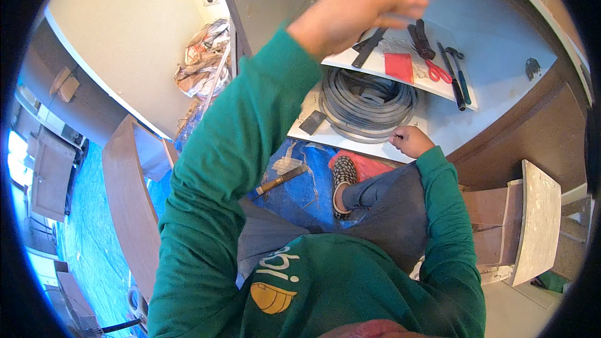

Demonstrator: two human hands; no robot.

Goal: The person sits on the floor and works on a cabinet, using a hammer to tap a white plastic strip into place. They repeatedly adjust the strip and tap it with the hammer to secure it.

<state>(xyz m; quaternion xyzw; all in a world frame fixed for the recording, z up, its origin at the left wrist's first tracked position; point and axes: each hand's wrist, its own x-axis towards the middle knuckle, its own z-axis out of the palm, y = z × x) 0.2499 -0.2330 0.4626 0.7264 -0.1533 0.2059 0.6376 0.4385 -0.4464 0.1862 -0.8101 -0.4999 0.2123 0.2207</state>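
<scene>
My left hand [363, 9] is raised over the upper white shelf, its fingers stretched out to the right and slightly blurred, with nothing seen in it. At the front edge of the lower shelf, my right hand [412, 141] is closed in a pinch. A small dark bit shows at its fingertips, too small to name. Just beside it lies a big coil of grey cable or hose [338, 109]. On the upper shelf [391, 37] are a red square piece [399, 67], red-handled scissors [438, 72], a hammer [460, 72] and several dark tools.
A wooden-handled brush or scraper [282, 180] lies on the blue floor sheet [313, 197] beside my foot [343, 184]. Crumpled plastic bags [206, 56] are heaped at the left wall. Curved wooden panels [128, 194] stand at left, and an open drawer [535, 222] at right.
</scene>
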